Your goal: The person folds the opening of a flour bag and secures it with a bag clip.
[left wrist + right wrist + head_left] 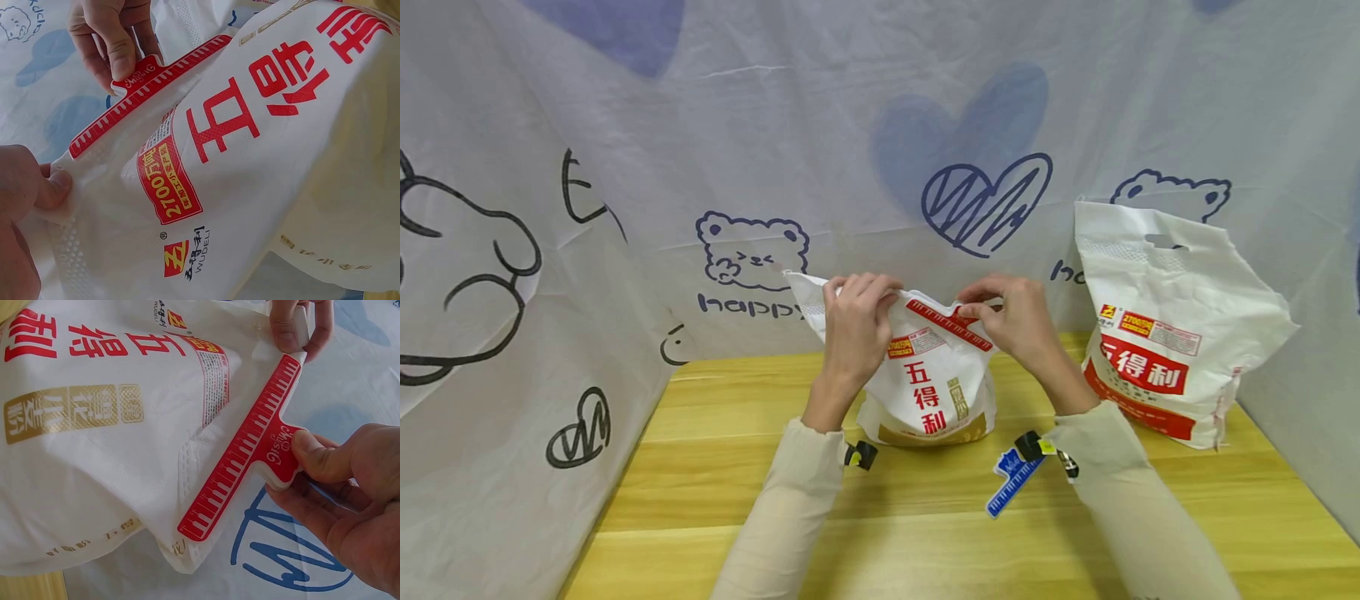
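Observation:
A white flour bag (pixel 925 375) with red lettering stands on the wooden table, its top edge folded over. Across that fold lies a red clip (pixel 949 323) with a piano-key pattern and the word Music. My right hand (pixel 1011 321) pinches the clip's handle between thumb and fingers, plain in the right wrist view. At the bag's upper left, my left hand (pixel 859 329) grips the folded top edge, thumb in front. Part of the bag's top corner sticks out to the left of that hand. A blue clip (pixel 1017 479) of like shape lies on the table below my right wrist.
A second, larger white flour bag (pixel 1157 333) with a handle slot stands at the right, close to my right forearm. A cloth backdrop (pixel 850 125) with printed hearts and bears hangs behind and beside the table (pixel 715 467).

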Motion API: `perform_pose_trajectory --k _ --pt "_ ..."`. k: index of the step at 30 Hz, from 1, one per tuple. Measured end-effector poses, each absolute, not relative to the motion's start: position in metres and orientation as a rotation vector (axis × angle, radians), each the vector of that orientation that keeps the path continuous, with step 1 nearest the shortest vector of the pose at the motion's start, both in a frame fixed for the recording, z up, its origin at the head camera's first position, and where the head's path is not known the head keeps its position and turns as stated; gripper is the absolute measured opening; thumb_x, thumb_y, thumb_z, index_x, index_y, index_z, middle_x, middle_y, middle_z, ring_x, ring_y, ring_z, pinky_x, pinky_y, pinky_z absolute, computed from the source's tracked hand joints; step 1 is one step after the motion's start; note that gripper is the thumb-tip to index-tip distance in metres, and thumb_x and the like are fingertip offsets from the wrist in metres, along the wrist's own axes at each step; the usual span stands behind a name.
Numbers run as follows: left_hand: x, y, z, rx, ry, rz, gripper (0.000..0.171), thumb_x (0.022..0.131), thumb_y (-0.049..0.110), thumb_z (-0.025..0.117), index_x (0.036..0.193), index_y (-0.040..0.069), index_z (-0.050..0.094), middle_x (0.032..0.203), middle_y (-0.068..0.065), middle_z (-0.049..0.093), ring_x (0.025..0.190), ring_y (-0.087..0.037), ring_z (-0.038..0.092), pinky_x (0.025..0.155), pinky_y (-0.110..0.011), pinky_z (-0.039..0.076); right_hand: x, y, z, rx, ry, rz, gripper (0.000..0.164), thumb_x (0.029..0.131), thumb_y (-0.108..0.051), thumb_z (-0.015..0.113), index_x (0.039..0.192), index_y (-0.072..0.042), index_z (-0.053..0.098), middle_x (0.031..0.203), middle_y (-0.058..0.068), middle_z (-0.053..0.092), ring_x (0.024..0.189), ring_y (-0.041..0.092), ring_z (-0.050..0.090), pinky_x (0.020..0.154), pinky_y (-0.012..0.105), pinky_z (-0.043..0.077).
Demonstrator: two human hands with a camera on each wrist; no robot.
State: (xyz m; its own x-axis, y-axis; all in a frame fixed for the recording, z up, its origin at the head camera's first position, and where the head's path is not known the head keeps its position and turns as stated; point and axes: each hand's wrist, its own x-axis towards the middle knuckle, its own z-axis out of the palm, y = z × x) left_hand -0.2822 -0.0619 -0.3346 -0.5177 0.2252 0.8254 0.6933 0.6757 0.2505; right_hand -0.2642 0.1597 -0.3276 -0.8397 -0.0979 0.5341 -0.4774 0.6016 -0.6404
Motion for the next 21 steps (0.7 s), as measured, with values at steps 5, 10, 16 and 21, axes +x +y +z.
perform_pose_trajectory --k 5,10,16,21 --pt "-0.2834 -0.0602 -0.3342 -0.707 -2.066 -0.754 0.011 0.093 0.0 0.069 0.099 0.008 0.074 0.096 -0.006 0.075 0.088 -0.023 0.066 0.102 -0.05 0.038 -0.2629 0.1568 -0.3274 0.482 -2.39 1.126 0.011 0.088 0.004 0.076 0.099 0.003 0.076 0.098 0.017 0.075 0.083 0.031 0.073 0.075 0.044 0.062" --pt "-0.2847 -0.0587 -0.3328 -0.714 -2.062 -0.778 0.011 0.093 -0.001 0.069 0.099 0.007 0.074 0.096 -0.006 0.075 0.089 -0.024 0.066 0.102 -0.049 0.037 -0.2627 0.1546 -0.3266 0.497 -2.407 1.12 0.011 0.089 0.005 0.075 0.1 0.003 0.075 0.099 0.017 0.074 0.085 0.031 0.072 0.077 0.045 0.062" --pt "-0.2855 -0.058 -0.3331 -0.712 -2.055 -0.782 0.012 0.092 0.0 0.069 0.098 0.008 0.075 0.095 -0.006 0.074 0.087 -0.023 0.066 0.101 -0.049 0.037 -0.2623 0.1542 -0.3278 0.491 -2.414 1.126 0.011 0.09 0.004 0.075 0.101 0.003 0.075 0.101 0.016 0.074 0.087 0.03 0.072 0.077 0.044 0.062" --pt "-0.2855 -0.0584 -0.3332 -0.725 -2.057 -0.769 0.01 0.093 0.001 0.069 0.098 0.008 0.074 0.094 -0.004 0.073 0.086 -0.022 0.064 0.101 -0.049 0.037 -0.2615 0.1554 -0.3277 0.503 -2.442 1.122 0.014 0.089 0.003 0.076 0.104 0.003 0.073 0.104 0.016 0.073 0.095 0.03 0.07 0.082 0.044 0.062"
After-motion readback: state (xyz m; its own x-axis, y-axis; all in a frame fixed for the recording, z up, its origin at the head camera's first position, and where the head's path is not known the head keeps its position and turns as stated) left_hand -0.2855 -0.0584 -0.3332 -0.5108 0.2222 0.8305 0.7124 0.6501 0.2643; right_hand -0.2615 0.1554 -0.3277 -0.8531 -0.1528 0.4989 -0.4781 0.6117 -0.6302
